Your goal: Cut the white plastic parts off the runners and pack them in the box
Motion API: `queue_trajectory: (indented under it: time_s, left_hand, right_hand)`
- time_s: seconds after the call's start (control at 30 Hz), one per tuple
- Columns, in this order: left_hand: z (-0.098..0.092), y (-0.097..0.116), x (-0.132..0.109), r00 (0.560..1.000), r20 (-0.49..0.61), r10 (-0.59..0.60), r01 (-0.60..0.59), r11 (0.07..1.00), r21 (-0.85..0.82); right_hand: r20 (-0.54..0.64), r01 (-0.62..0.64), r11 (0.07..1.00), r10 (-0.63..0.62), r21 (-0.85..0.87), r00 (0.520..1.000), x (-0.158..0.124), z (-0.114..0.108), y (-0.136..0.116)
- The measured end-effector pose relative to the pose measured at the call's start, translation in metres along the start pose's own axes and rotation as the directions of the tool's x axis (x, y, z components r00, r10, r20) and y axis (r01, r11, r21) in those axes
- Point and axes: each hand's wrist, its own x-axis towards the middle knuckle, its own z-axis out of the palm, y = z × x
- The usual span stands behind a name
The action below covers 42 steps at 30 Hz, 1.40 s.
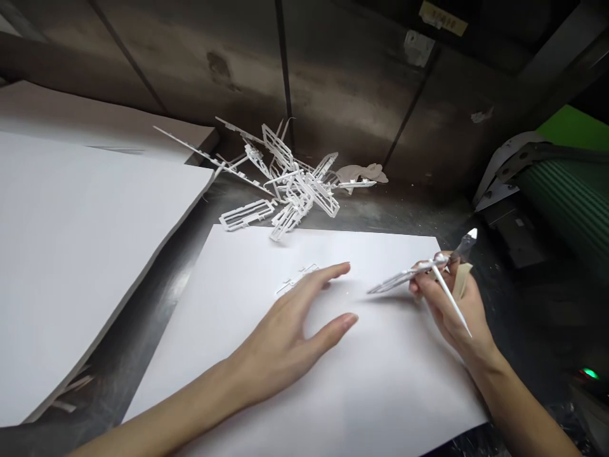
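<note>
My left hand point(295, 327) lies open and flat on a white sheet point(380, 393), fingers stretched toward a small white plastic part point(299, 278) on the paper; the fingertips touch or nearly touch it. My right hand point(451, 304) is closed around a white plastic sprue piece point(404, 277) with a thin rod point(451, 301), and it also grips a pair of cutters whose metal tip point(469, 241) sticks up above the fingers.
A pile of white plastic sprue frames point(285, 181) lies on the dark worktop behind the sheet. Large white boards point(80, 254) cover the left side. A green roller machine point(566, 197) stands at the right, with a green light point(590, 373) near the edge.
</note>
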Motion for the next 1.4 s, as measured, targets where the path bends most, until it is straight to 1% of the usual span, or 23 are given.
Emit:
queue_trajectory:
  time_s: [0.03, 0.07, 0.13, 0.17, 0.2, 0.23, 0.27, 0.37, 0.47, 0.53, 0.57, 0.6, 0.63, 0.67, 0.7, 0.73, 0.8, 0.9, 1.0, 1.07, 1.1, 1.2, 1.4]
  left_hand:
    - [0.001, 0.001, 0.0, 0.997, 0.069, -0.02, 0.028, 0.993, -0.115]
    - [0.002, 0.003, -0.001, 0.989, 0.145, -0.02, 0.056, 0.968, -0.246]
    - [0.003, 0.004, 0.0, 0.953, 0.302, 0.0, 0.152, 0.863, -0.482]
    - [0.003, 0.005, 0.001, 0.931, 0.366, 0.0, 0.216, 0.806, -0.551]
    - [0.002, 0.006, 0.001, 0.909, 0.416, -0.018, 0.281, 0.763, -0.582]
    - [0.002, 0.007, 0.002, 0.895, 0.443, -0.051, 0.332, 0.739, -0.586]
    - [0.001, 0.008, 0.002, 0.89, 0.447, -0.089, 0.363, 0.732, -0.577]
    - [0.0, 0.01, 0.002, 0.902, 0.397, -0.169, 0.374, 0.765, -0.524]
    - [0.001, 0.012, 0.001, 0.932, 0.32, -0.168, 0.303, 0.845, -0.441]
    - [0.001, 0.013, 0.0, 0.966, 0.225, -0.125, 0.199, 0.917, -0.346]
    - [0.001, 0.013, 0.0, 0.985, 0.154, -0.082, 0.123, 0.952, -0.28]
    - [0.0, 0.013, 0.0, 0.997, 0.07, -0.018, 0.032, 0.98, -0.196]
    - [-0.001, 0.012, 0.0, 0.998, -0.019, 0.06, -0.061, 0.994, -0.092]
    - [-0.003, 0.01, 0.001, 0.984, -0.104, 0.144, -0.142, 0.989, 0.026]
    - [-0.005, 0.009, 0.001, 0.959, -0.176, 0.223, -0.199, 0.97, 0.142]
    - [-0.007, 0.007, 0.002, 0.932, -0.231, 0.28, -0.224, 0.944, 0.244]
    - [-0.011, 0.004, 0.002, 0.897, -0.3, 0.325, -0.2, 0.903, 0.38]
    - [-0.013, 0.002, 0.003, 0.878, -0.34, 0.336, -0.155, 0.873, 0.463]
    - [-0.011, 0.002, 0.003, 0.874, -0.332, 0.355, -0.17, 0.863, 0.475]
    - [-0.009, 0.002, 0.002, 0.873, -0.329, 0.361, -0.186, 0.869, 0.459]
    - [-0.008, 0.002, 0.002, 0.873, -0.327, 0.363, -0.193, 0.871, 0.451]
    - [-0.005, 0.004, 0.0, 0.876, -0.314, 0.365, -0.208, 0.875, 0.437]
    - [-0.002, 0.006, -0.003, 0.884, -0.309, 0.352, -0.204, 0.883, 0.422]
  right_hand:
    - [0.096, -0.077, 0.99, 0.066, 0.119, 0.993, -0.005, 0.005, -0.001]
    - [0.185, -0.142, 0.97, 0.105, 0.197, 0.977, -0.009, 0.01, -0.001]
    - [0.318, -0.226, 0.939, 0.137, 0.261, 0.938, -0.016, 0.018, 0.001]
    - [0.353, -0.246, 0.932, 0.143, 0.266, 0.924, -0.018, 0.02, 0.003]
    - [0.372, -0.258, 0.931, 0.151, 0.257, 0.916, -0.019, 0.022, 0.004]
    - [0.372, -0.258, 0.935, 0.156, 0.243, 0.915, -0.02, 0.022, 0.006]
    - [0.356, -0.25, 0.942, 0.159, 0.225, 0.921, -0.02, 0.022, 0.006]
    - [0.296, -0.206, 0.966, 0.153, 0.158, 0.943, -0.019, 0.02, 0.006]
    - [0.291, -0.199, 0.974, 0.16, 0.11, 0.943, -0.017, 0.02, 0.005]
    - [0.271, -0.231, 0.971, 0.207, 0.061, 0.94, -0.015, 0.019, 0.006]
    - [0.242, -0.253, 0.967, 0.241, 0.021, 0.94, -0.014, 0.017, 0.008]
    - [0.208, -0.279, 0.96, 0.278, -0.025, 0.938, -0.012, 0.015, 0.01]
    - [0.17, -0.306, 0.949, 0.314, -0.069, 0.934, -0.01, 0.012, 0.011]
    - [0.132, -0.328, 0.939, 0.34, -0.103, 0.931, -0.008, 0.008, 0.012]
    - [0.102, -0.346, 0.93, 0.359, -0.127, 0.928, -0.005, 0.003, 0.012]
    - [0.09, -0.359, 0.922, 0.374, -0.145, 0.923, -0.004, -0.002, 0.011]
    - [0.128, -0.36, 0.915, 0.385, -0.183, 0.914, -0.002, -0.011, 0.007]
    - [0.269, -0.319, 0.902, 0.397, -0.291, 0.878, -0.004, -0.019, -0.003]
    - [0.386, -0.269, 0.868, 0.437, -0.418, 0.812, -0.011, -0.017, -0.011]
    - [0.428, -0.243, 0.849, 0.46, -0.47, 0.778, -0.015, -0.014, -0.012]
    - [0.436, -0.234, 0.845, 0.462, -0.481, 0.772, -0.016, -0.012, -0.012]
    - [0.437, -0.223, 0.854, 0.444, -0.47, 0.782, -0.019, -0.01, -0.009]
    - [0.44, -0.24, 0.862, 0.445, -0.446, 0.78, -0.021, -0.01, -0.008]
